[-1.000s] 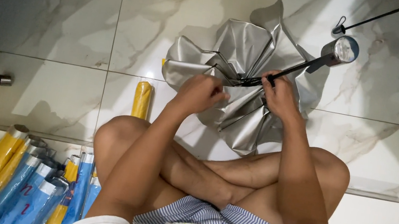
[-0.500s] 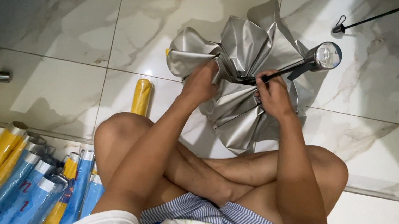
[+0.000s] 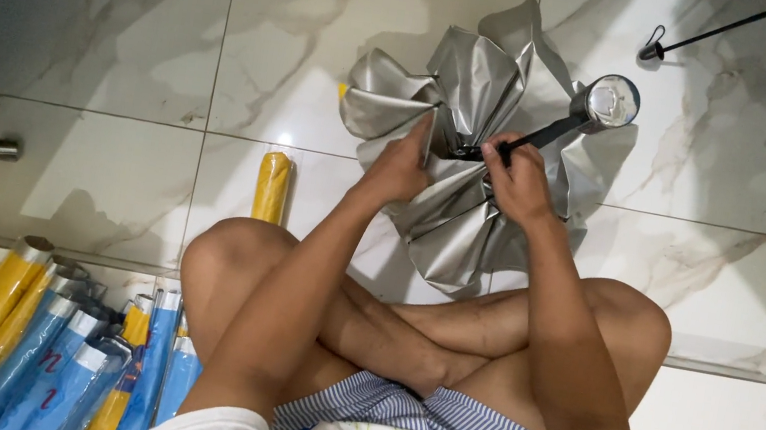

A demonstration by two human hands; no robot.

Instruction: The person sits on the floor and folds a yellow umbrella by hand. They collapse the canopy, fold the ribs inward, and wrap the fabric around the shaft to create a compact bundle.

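The floor [image 3: 128,25] is shiny white stone with grey swirls, cut into big squares by thin lines. A small bright spot of light [image 3: 285,139] shines on it. Dark shadows fall across the top. A low step [image 3: 734,374] runs along the floor below.

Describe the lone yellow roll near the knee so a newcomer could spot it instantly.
Start at the silver umbrella held by both hands. Left of it, above the person's left knee, a short yellow folded umbrella lies alone on white tile, apart from the bundled yellow and blue ones.
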